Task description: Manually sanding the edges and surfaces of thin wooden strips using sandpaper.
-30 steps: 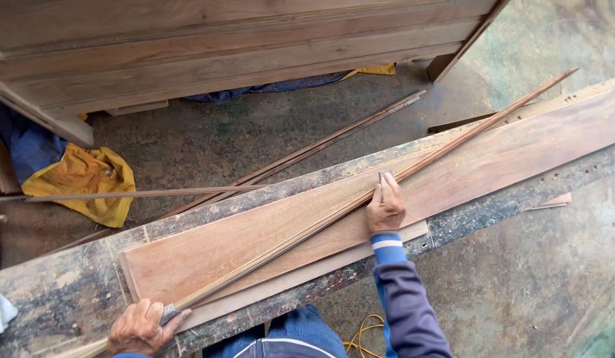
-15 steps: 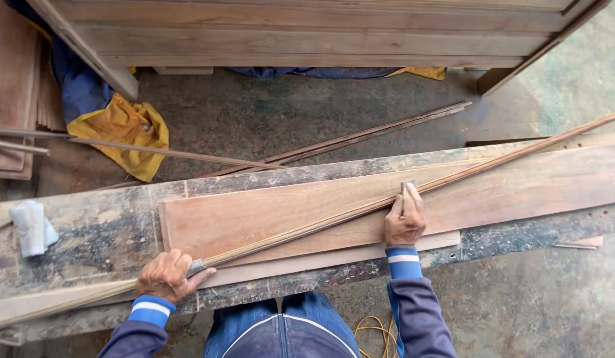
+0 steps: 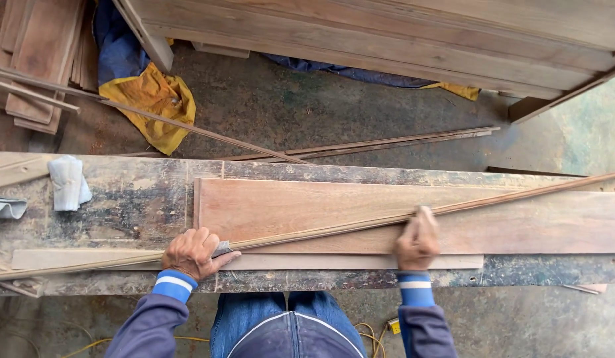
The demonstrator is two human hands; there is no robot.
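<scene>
A: Quick pass; where's your left hand (image 3: 196, 252)?

B: It's closed on the long thin wooden strip (image 3: 334, 229), near the left end of the reddish plank (image 3: 307, 205); your fingers curl over the strip and pin a small grey pad (image 3: 221, 248) against it.

A: And your right hand (image 3: 417, 240)?

B: Further along the same strip, fist-like, fingers wrapped down over it; blurred, so I cannot tell whether anything else sits under the palm.

A: Where does the strip lie?

B: Slanting across the plank; low end past the plank's left edge, running over the stained tabletop (image 3: 122, 199); high end rising beyond the plank's right part, out of frame.

A: Under the plank?

B: A paler thin board (image 3: 334, 262) sticks out along the plank's near edge; both lie flat on the tabletop.

A: Anything else?

B: A white folded rag (image 3: 67, 182) on the tabletop, well left of the plank; yellow cloth (image 3: 148, 106) on the floor beyond the plank; more thin strips (image 3: 387, 140) lie on the floor there; a wooden cabinet (image 3: 387, 33) stands behind.
</scene>
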